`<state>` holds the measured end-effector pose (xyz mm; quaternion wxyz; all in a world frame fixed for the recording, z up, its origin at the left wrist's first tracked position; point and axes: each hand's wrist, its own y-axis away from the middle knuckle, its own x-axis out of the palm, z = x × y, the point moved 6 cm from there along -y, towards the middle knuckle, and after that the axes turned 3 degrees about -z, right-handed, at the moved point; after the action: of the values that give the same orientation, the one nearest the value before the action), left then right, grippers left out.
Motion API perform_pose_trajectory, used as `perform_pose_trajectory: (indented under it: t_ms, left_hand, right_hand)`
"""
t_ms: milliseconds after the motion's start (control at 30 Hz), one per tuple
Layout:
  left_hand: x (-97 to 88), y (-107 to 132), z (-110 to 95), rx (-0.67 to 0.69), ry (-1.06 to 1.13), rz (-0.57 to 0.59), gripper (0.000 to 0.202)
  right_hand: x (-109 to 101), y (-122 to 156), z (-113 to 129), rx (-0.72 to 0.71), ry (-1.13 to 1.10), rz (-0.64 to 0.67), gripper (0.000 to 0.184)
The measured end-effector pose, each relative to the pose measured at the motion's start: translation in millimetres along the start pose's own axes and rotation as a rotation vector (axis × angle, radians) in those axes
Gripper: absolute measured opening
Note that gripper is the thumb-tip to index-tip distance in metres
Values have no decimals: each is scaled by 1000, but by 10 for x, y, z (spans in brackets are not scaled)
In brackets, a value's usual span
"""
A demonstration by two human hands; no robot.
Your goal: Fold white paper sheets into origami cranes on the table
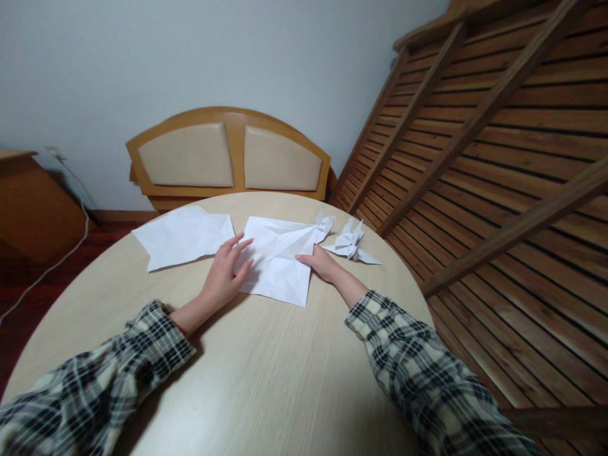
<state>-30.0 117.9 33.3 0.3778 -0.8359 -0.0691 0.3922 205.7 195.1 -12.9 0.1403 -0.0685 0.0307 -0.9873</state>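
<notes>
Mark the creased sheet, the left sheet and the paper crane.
creased sheet (280, 272), head view, its lower middle.
left sheet (183, 237), head view, its centre.
paper crane (352, 244), head view, its body.

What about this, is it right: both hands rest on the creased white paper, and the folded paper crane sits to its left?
No. In the head view the folded paper crane sits to the right of the creased white paper, beyond the right hand. The left hand rests on that paper too.
</notes>
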Motion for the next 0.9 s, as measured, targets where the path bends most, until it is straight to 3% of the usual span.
perform_pose_trajectory:
  t_ms: [67, 133, 300, 400, 533, 900]
  left_hand:
    - [-28, -15, 190, -120, 75, -110, 50]
    - [9, -4, 372, -272, 209, -148, 56]
    - [135, 46, 554, -529, 344, -76, 59]
    - [160, 69, 564, -643, 409, -33, 45]
    - [208, 41, 514, -659, 617, 35, 31]
    - [133, -26, 537, -722, 649, -54, 30]
  right_hand:
    - [-15, -13, -2, 17, -53, -10, 39]
    - [-24, -20, -3, 30, -96, -14, 41]
    - [-28, -7, 6, 39, -142, -3, 41]
    - [-17, 3, 11, 57, -151, 23, 41]
    - [-9, 0, 41, 62, -149, 27, 42]
    - [-23, 154, 45, -14, -41, 3, 33]
